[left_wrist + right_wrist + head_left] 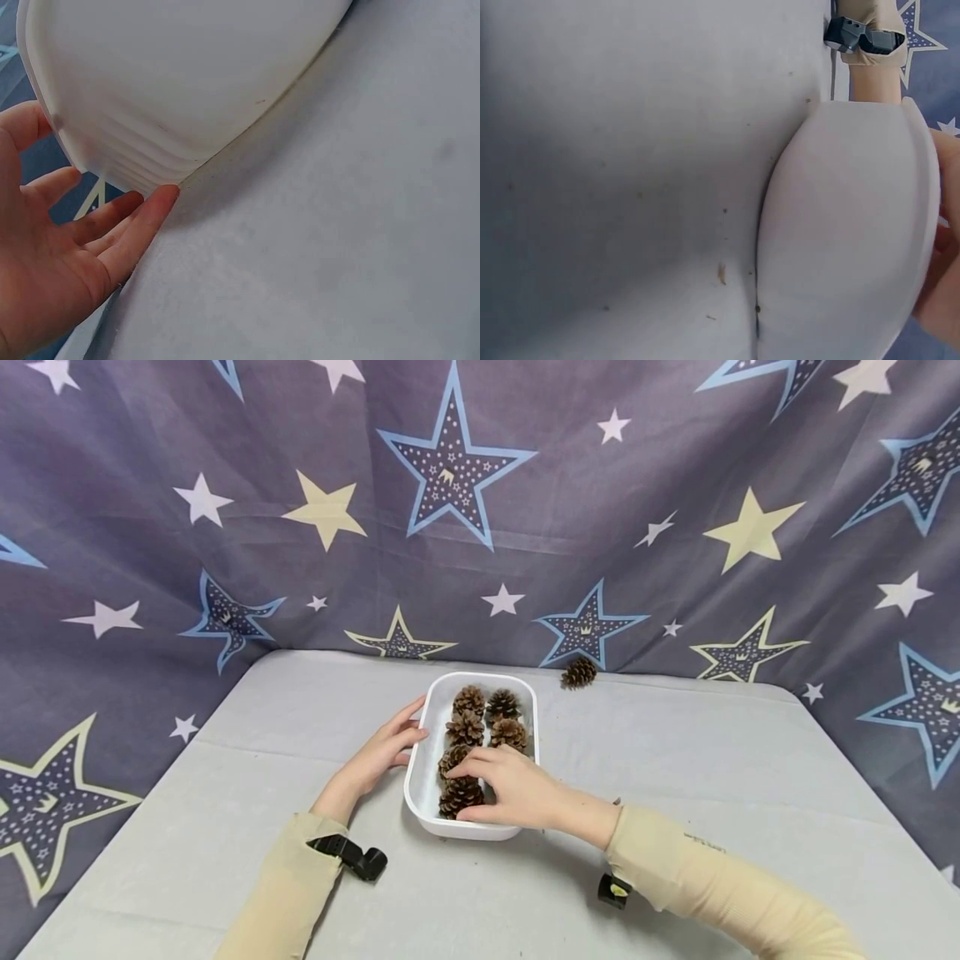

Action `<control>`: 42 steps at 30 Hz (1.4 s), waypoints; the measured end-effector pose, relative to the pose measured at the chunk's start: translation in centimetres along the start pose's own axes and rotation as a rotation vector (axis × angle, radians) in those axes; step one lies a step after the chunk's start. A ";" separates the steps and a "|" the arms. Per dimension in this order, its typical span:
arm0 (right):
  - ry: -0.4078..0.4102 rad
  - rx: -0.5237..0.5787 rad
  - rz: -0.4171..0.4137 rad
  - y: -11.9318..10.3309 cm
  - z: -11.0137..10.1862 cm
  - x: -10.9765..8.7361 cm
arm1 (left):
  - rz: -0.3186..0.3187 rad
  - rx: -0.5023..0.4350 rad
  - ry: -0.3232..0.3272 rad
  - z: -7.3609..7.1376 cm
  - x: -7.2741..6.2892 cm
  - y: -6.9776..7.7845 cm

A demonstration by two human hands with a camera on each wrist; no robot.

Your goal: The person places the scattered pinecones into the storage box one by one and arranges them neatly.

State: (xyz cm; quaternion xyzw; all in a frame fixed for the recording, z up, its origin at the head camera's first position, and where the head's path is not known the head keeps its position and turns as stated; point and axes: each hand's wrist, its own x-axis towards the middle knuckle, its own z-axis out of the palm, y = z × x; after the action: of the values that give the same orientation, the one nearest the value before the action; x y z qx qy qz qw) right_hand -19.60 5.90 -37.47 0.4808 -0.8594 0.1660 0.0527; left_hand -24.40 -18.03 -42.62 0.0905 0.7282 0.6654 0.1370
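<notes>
A white plastic tub (468, 832) stands on the cloth with several brown pine cones inside, set in two columns. My left hand (382, 752) is at the tub's left side; in the left wrist view its extended fingers (157, 210) touch the outer wall and rim. Inside the near end, my right hand (517, 789) reaches down from the right. Its thumb and fingers curve around the nearest left pine cone (459, 799). My right palm hides the tub's near right part. The right wrist view shows mostly the tub's outer wall (840, 232), with part of the hand behind the rim.
A single pine cone (579, 673) lies at the table's back edge, right of the tub. Light grey cloth (300, 710) covers the table. Behind it hangs a dark curtain (525, 518) with stars. Small brown flecks (721, 274) lie beside the tub.
</notes>
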 end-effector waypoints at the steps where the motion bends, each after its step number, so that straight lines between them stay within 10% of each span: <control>1: -0.006 -0.009 -0.009 0.1 0.1 0.0 | -0.001 -0.001 0.001 0.0 0.0 0.0; 24: -0.069 -0.031 -0.062 0.3 0.2 0.4 | -0.003 0.002 -0.002 0.0 0.2 0.1; 42: 0.186 0.099 -0.078 3.5 -2.4 0.3 | -0.001 -0.017 -0.005 0.0 0.3 -0.1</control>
State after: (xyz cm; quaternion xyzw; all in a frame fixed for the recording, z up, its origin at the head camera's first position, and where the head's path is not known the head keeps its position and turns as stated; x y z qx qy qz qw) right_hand -22.89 8.14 -35.97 0.4984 -0.8221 0.2500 0.1150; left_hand -24.65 -17.92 -42.73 0.0906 0.7222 0.6712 0.1402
